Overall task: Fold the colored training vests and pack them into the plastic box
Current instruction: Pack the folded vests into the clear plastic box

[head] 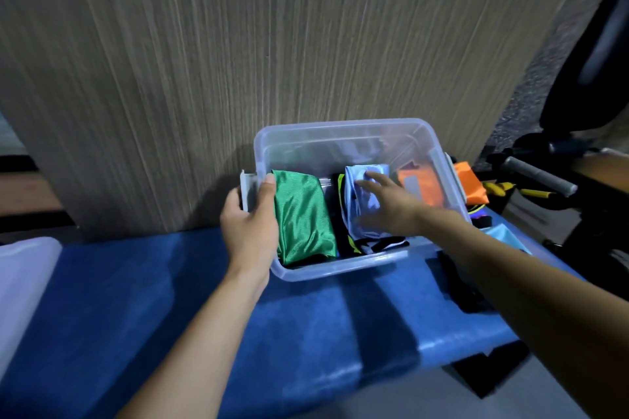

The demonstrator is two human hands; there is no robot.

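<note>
Left hand (250, 224) gripped the box (340, 127) rim beside a green vest (301, 218); right hand (388, 204), fingers spread, pressed a blue vest (362, 173), orange vest (420, 185) beyond.

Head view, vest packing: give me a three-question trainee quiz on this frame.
1. True or false: the green vest lies inside the plastic box.
2. Which vest does the right hand press: A green, B light blue vest, C orange?
3. What does the left hand grip?

Key: 1 true. 2 B. 3 the box's left end, at its handle.
</note>
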